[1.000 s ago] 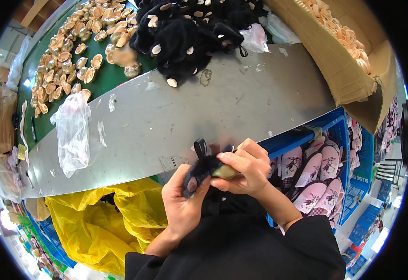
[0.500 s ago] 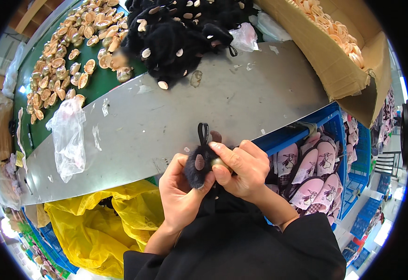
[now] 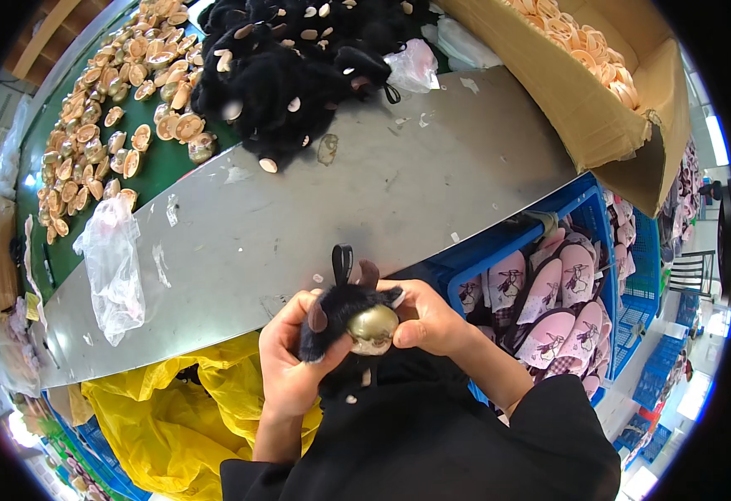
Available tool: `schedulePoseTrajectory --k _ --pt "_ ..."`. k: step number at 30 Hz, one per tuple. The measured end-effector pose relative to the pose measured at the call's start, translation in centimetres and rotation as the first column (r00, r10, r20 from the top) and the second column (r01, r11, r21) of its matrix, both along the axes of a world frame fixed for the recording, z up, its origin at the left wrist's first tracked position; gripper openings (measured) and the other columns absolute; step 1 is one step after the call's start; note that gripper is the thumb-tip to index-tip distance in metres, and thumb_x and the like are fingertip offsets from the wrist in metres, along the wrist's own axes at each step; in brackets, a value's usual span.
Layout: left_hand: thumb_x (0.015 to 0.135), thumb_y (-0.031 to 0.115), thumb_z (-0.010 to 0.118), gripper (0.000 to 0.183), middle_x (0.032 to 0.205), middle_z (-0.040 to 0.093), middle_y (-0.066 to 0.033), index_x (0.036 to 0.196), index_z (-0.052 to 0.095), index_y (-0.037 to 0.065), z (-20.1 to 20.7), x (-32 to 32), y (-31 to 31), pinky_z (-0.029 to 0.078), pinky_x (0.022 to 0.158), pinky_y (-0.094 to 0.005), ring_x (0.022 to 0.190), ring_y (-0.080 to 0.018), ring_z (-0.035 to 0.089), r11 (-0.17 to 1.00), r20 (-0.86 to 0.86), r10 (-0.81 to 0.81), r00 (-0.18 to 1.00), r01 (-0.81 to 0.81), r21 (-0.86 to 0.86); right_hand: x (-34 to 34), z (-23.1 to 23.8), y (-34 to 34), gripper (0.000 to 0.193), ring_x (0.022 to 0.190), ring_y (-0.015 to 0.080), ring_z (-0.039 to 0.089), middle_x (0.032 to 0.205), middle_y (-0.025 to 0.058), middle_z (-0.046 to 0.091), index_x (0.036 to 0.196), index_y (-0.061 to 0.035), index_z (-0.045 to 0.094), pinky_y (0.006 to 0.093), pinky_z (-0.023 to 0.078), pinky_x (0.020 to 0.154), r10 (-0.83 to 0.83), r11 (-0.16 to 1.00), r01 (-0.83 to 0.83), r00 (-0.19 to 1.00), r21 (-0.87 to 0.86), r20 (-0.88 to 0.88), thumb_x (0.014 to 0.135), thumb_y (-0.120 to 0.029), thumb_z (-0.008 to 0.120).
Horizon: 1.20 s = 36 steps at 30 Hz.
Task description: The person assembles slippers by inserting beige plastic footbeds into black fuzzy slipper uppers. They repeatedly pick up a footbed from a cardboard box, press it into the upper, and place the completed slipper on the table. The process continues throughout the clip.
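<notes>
Both my hands hold a small black plush head in front of my body. It has black fur (image 3: 338, 302), brown ears or horns at its sides and top, and a black strap loop (image 3: 342, 260) standing up. A shiny gold plastic face shell (image 3: 374, 324) sits in its front, facing right and toward me. My left hand (image 3: 289, 355) grips the fur side, thumb next to the shell. My right hand (image 3: 432, 321) holds the other side, its thumb by the shell's right edge and its fingers partly hidden behind. Small tags dangle below.
A metal worktop (image 3: 382, 184) spans the middle. Black plush covers (image 3: 269, 92) and gold-and-peach shells (image 3: 90, 134) lie piled on its far side. At upper right a cardboard box (image 3: 549, 92) holds peach parts. A yellow bag (image 3: 173, 417) and a blue crate of pink slippers (image 3: 541, 292) flank me.
The plush head has turned so the gold shell now shows fully. My right hand has shifted from pinching its front to holding its right side. The view has shifted slightly.
</notes>
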<state>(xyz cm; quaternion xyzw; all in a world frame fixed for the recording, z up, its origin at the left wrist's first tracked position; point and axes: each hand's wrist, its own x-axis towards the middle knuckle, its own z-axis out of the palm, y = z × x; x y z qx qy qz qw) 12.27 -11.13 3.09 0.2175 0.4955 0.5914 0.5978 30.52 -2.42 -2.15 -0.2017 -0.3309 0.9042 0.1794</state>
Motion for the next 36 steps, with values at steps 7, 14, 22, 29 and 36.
schedulePoseTrajectory --k 7,14,22,29,36 --pt "0.087 -0.004 0.069 0.016 0.103 0.061 -0.0022 0.099 0.060 0.000 -0.3 -0.3 -0.2 0.043 0.085 -0.0219 0.093 -0.0085 0.054 0.995 -0.011 -0.085 0.996 0.085 0.046 0.2 -0.9 -1.3 0.091 0.115 0.0167 0.063 0.125 0.0095 0.065 0.143 0.0039 0.048 0.0340 0.049 0.105 0.031 0.959 -0.067 0.990 -0.276 -0.134 0.073 -0.032 0.094" --pt "0.090 0.000 0.068 0.011 0.105 0.061 -0.0049 0.098 0.060 -0.002 -0.6 -0.4 -0.1 0.043 0.084 -0.0216 0.093 -0.0088 0.054 0.993 -0.013 -0.099 0.995 0.099 0.069 0.5 0.3 -0.7 0.080 0.113 0.0149 0.063 0.123 0.0062 0.066 0.138 0.0022 0.054 0.0316 0.049 0.104 0.010 0.988 -0.015 0.999 -0.155 -0.034 0.074 -0.026 0.093" --pt "0.091 0.005 0.069 0.013 0.105 0.062 -0.0086 0.096 0.060 -0.002 -0.6 -0.3 0.0 0.043 0.086 -0.0249 0.096 -0.0133 0.055 0.978 -0.074 -0.132 0.988 0.143 0.155 0.3 0.0 -1.3 0.086 0.115 0.0145 0.060 0.128 0.0062 0.061 0.141 0.0019 0.050 0.0314 0.049 0.102 -0.026 0.989 0.011 0.994 -0.147 -0.103 0.073 -0.029 0.094" --pt "0.089 0.006 0.070 0.015 0.106 0.063 -0.0090 0.097 0.061 -0.003 -0.6 -0.3 -0.2 0.044 0.089 -0.0272 0.098 -0.0153 0.056 0.964 -0.044 -0.182 0.982 0.187 0.188 1.1 -1.1 -2.2 0.074 0.114 0.0133 0.058 0.127 0.0052 0.060 0.132 0.0025 0.058 0.0308 0.048 0.101 -0.022 0.994 0.004 0.986 -0.113 -0.163 0.072 -0.020 0.095" --pt "0.084 0.010 0.072 0.020 0.114 0.056 -0.0119 0.099 0.064 0.000 -1.5 -0.4 0.4 0.043 0.094 -0.0298 0.101 -0.0181 0.054 0.951 -0.156 -0.107 0.982 0.147 0.273 0.8 3.4 -0.5 0.046 0.100 0.0229 0.056 0.118 0.0117 0.055 0.101 0.0014 0.066 0.0328 0.046 0.089 -0.125 0.707 0.037 0.989 0.706 0.074 0.069 -0.015 0.095"
